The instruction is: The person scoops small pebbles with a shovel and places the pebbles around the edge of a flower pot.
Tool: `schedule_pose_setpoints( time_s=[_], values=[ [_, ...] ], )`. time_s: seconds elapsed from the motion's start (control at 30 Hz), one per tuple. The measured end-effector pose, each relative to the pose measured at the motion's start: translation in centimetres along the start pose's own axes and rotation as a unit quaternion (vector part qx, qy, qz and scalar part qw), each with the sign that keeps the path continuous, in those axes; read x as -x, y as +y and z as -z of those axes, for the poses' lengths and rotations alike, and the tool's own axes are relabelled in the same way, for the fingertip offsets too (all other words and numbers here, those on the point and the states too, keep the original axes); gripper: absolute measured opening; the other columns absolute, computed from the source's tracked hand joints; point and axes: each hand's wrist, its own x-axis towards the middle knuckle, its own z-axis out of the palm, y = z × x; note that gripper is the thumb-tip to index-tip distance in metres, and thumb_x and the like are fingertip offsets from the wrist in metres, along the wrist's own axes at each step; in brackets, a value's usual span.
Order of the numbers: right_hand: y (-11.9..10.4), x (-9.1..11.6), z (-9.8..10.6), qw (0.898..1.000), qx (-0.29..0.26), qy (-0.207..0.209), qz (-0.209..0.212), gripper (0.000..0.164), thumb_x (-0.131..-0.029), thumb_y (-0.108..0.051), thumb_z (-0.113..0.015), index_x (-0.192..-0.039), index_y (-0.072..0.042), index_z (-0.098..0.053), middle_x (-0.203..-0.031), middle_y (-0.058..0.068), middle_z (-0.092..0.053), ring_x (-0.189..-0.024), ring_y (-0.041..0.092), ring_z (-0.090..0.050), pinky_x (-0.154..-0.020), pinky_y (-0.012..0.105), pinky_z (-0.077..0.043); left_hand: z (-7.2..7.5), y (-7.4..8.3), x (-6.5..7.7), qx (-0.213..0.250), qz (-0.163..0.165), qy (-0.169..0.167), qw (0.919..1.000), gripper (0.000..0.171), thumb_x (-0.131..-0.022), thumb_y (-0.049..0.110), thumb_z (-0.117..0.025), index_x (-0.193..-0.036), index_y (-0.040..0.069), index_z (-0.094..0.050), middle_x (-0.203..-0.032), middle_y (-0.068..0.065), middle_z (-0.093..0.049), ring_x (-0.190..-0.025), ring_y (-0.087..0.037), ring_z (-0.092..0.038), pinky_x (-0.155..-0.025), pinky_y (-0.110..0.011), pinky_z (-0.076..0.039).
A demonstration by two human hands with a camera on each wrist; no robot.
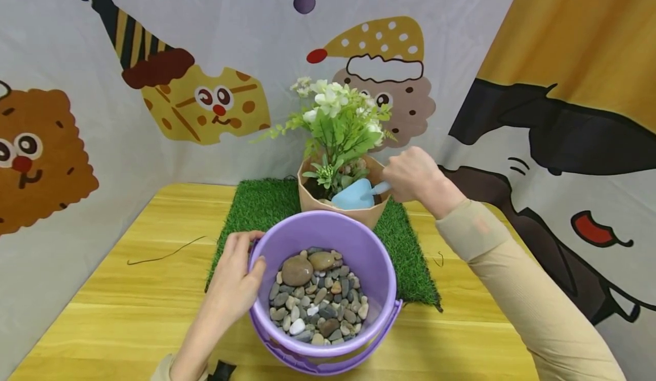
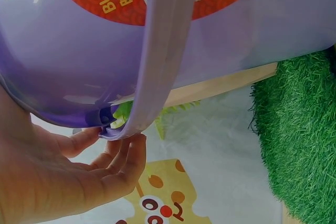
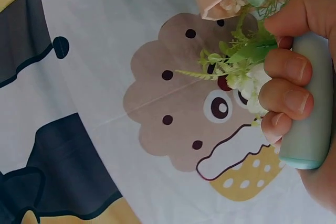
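My left hand (image 1: 236,275) grips the left rim of a purple bucket (image 1: 318,230), thumb at the lip. In the left wrist view its fingers meet the bucket handle (image 2: 163,51) at its hinge. Inside the bucket lie many small pebbles (image 1: 328,307) and larger smooth stones (image 1: 297,270). The right hand (image 1: 412,176) holds a light-blue hand trowel (image 1: 356,194), its blade tilted down inside a tan planter (image 1: 368,217). Fingers wrap its pale handle (image 3: 315,140) in the right wrist view. A white-flowered plant (image 1: 340,122) stands in the planter, just behind the blade.
The planter stands on a green turf mat (image 1: 417,267) laid over a wooden table (image 1: 128,295). A thin dark wire (image 1: 169,251) lies to the left, and a black item (image 1: 222,371) near the front edge. Cartoon-printed cloth (image 1: 220,16) hangs behind and on both sides.
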Motion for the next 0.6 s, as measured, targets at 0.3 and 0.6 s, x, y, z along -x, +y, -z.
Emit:
schedule_pose_setpoints(
  time_s=[0.3, 0.6],
  values=[
    [1.4, 1.6, 0.2, 0.998, -0.043, 0.044, -0.030, 0.020, -0.071, -0.019, -0.061, -0.056, -0.018, -0.047, -0.049, -0.001, -0.037, -0.045, 0.014, -0.028, -0.038, 0.028, -0.024, 0.1, 0.2, 0.0, 0.001, 0.005, -0.002, 1.0000, 0.041, -0.088, 0.012, -0.049, -0.128, 0.007, -0.045, -0.126, -0.016, -0.041, -0.102, -0.031, -0.054, -0.073, -0.039, -0.056],
    [1.9, 4.4, 1.4, 0.990, -0.104, 0.079, -0.045, 0.009, -0.070, -0.016, -0.058, -0.066, -0.020, -0.050, -0.049, -0.002, -0.035, -0.043, 0.015, -0.028, -0.037, 0.026, -0.021, 0.1, 0.1, 0.0, -0.004, -0.004, 0.005, 1.0000, 0.040, -0.088, 0.012, -0.049, -0.128, 0.007, -0.045, -0.124, -0.015, -0.043, -0.101, -0.030, -0.054, -0.076, -0.042, -0.055]
  ],
)
